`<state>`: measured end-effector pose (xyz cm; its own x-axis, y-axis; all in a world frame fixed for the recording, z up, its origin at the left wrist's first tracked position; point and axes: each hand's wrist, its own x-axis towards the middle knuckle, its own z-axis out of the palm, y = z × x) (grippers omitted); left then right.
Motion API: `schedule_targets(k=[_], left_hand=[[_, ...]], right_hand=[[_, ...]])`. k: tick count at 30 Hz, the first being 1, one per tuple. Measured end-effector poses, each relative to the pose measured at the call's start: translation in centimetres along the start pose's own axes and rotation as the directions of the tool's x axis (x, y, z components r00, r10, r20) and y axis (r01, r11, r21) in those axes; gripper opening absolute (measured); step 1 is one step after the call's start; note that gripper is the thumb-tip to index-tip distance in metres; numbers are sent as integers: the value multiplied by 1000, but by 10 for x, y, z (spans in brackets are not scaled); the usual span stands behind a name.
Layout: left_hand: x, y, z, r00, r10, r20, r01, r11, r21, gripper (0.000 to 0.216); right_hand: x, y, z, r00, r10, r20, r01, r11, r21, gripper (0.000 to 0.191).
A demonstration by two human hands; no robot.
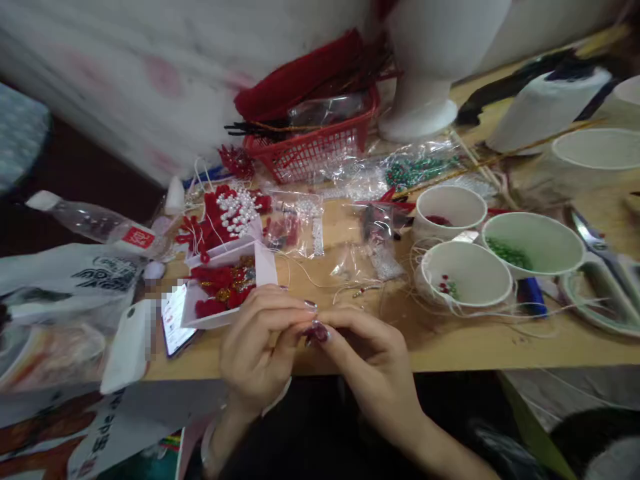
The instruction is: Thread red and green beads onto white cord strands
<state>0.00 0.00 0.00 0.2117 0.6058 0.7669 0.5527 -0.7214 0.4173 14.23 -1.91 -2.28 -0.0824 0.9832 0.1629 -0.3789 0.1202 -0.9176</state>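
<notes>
1. At far left, a clear plastic bottle [100,223] with a red label lies on its side, its white cap pointing away from the bench.
2. Nearer me along the table [430,350], a phone [175,320] lies face up, screen lit.
3. Beside it stands a white box [266,263], holding fuzzy red pieces [213,307] mixed with gold; just behind it, white beads [240,210] are heaped over more red.
4. The left hand [257,343] is raised just in front of that box, its thumb and forefinger brought close together.
5. At the back, a red basket [320,147] is piled with red material.
6. Left and right fingertips meet over the table's front edge. Anything pinched there is too small and covered; I can't tell whether they're clamped on something.
7. Just beyond them, a short beaded strand [367,291] lies on the wood.
8. The right hand [373,360] has its thumb and forefinger drawn in towards the left's.
9. To the right stand three pale cups: a front cup [473,257] with a few red and green beads, a back cup [450,200] with dark red ones, and another cup [543,233] with green.
</notes>
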Motion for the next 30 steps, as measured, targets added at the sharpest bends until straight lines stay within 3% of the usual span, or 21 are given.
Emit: schedule_targets(k=[5,12,17,20,22,23,25,26,28,30], left_hand=[[-3,-5,-5,994,106,24,-108,992,60,5],[-7,-4,-6,993,115,11,-116,991,73,6],[-12,-1,-6,994,93,-53,-88,992,88,9],[-13,4,-7,990,-77,-117,76,997,-15,6],[-11,8,-9,940,-317,-124,276,924,-265,11],[-9,9,-11,893,-440,-92,364,829,-425,17],[-3,9,-17,793,-609,-16,436,586,-683,23],[0,7,-20,759,-650,-20,412,504,-759,22],[5,2,-28,727,-672,-141,298,493,-817,19],[10,-5,-34,722,-612,-322,173,611,-772,16]], right_hand=[[3,-1,1,996,75,37,-78,992,96,17],[3,-4,5,989,137,52,-145,961,237,12],[-2,-4,11,995,97,-13,-93,983,156,5],[-3,-3,11,998,24,-51,-26,998,-49,10],[-1,-2,7,998,-36,-47,28,985,-172,11],[1,-2,4,998,-58,-33,49,976,-211,10],[6,-2,-3,997,-71,7,71,966,-247,5],[9,-2,-6,997,-65,35,72,963,-259,3],[15,-1,-12,995,-22,98,48,962,-268,3],[18,1,-16,987,51,155,-11,968,-251,5]])
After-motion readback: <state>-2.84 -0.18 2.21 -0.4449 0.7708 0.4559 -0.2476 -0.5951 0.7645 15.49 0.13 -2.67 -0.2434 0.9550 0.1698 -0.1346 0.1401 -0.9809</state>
